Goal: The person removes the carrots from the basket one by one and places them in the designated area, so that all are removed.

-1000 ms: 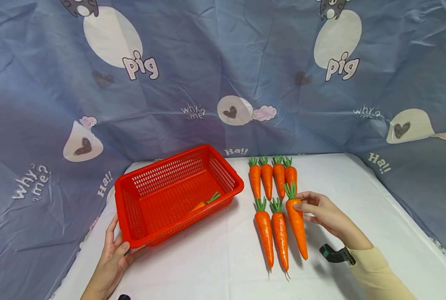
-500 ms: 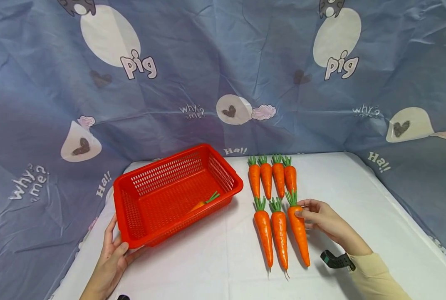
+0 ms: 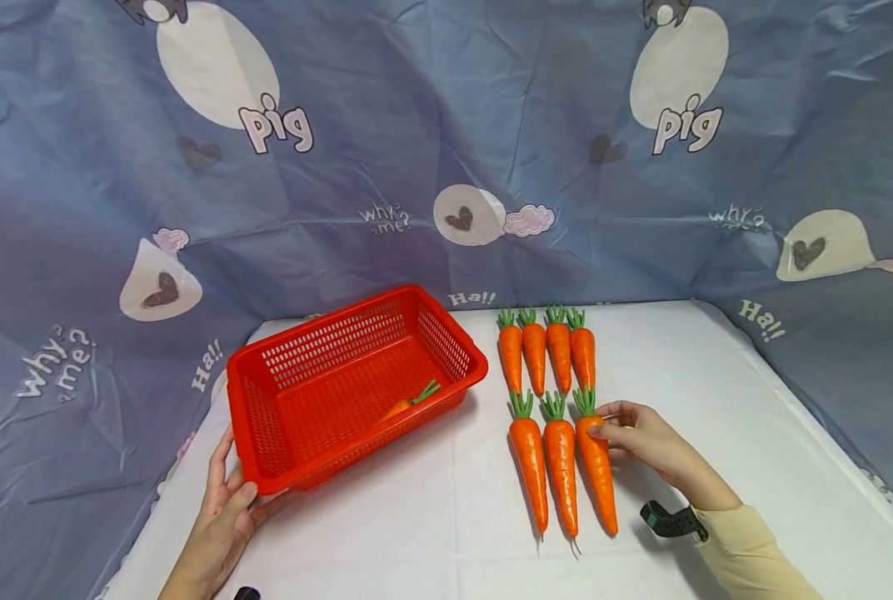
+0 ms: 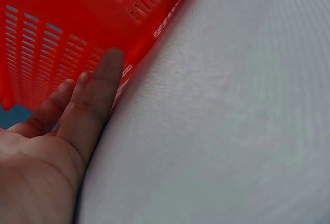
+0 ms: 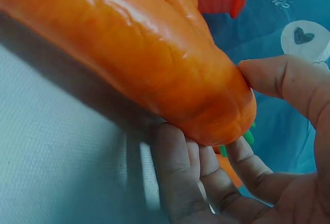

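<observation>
In the head view my left hand (image 3: 225, 517) holds the near left corner of a red plastic basket (image 3: 356, 367). The left wrist view shows fingers (image 4: 90, 100) lying against the basket's slotted wall. My right hand (image 3: 649, 446) pinches the top end of a carrot (image 3: 598, 475) between thumb and fingers. This carrot is rightmost in the near row, beside two others, a middle carrot (image 3: 561, 479) and a left carrot (image 3: 529, 475). The right wrist view shows the thumb (image 5: 273, 74) on the carrot's upper side and fingertips below.
A far row of several carrots (image 3: 535, 358) lies behind the near row, leaves pointing away. Another carrot (image 3: 397, 409) lies inside the basket, partly hidden by its front wall. White cloth (image 3: 416, 533) covers the table. A blue printed curtain (image 3: 386, 150) hangs behind.
My right hand has brought the carrot slightly towards me and down, into line with the near row; it no longer overlaps the far row's right carrot. The left hand and basket stay put.
</observation>
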Motion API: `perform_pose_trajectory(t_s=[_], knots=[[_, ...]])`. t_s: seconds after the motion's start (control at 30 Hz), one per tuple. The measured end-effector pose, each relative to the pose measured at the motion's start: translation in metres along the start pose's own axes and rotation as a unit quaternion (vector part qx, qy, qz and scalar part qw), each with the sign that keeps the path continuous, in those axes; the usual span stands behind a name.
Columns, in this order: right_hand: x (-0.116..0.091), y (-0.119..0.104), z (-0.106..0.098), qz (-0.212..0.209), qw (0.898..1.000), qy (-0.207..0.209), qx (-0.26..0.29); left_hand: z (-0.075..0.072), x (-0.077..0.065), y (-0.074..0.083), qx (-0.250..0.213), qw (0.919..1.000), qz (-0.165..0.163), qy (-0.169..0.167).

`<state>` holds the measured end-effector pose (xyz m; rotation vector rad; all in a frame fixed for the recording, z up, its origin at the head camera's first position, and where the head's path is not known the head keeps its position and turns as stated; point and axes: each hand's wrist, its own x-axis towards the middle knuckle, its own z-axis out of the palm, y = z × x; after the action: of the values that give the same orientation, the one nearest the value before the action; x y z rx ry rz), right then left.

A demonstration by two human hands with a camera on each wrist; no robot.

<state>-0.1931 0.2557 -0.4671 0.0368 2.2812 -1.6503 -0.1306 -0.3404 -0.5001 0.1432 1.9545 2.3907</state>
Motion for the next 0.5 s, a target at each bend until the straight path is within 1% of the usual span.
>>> perform_pose_trajectory(t_s=[0.2,0.4,0.5], knots=[[0.0001,-0.0039,0.0046,0.003,1.000,0.006,-0.010,0.0006,-0.0008,0.0014,-0.003,0.9999,0.008,-0.009],[0.0014,-0.0045,0.0059,0.004,1.000,0.013,-0.027,0.0017,-0.0002,0.0026,0.003,1.0000,-0.001,-0.001],[0.0025,-0.0045,0.0065,0.005,0.999,0.018,-0.040,0.0019,0.0002,0.0030,0.000,1.0000,-0.001,-0.001]])
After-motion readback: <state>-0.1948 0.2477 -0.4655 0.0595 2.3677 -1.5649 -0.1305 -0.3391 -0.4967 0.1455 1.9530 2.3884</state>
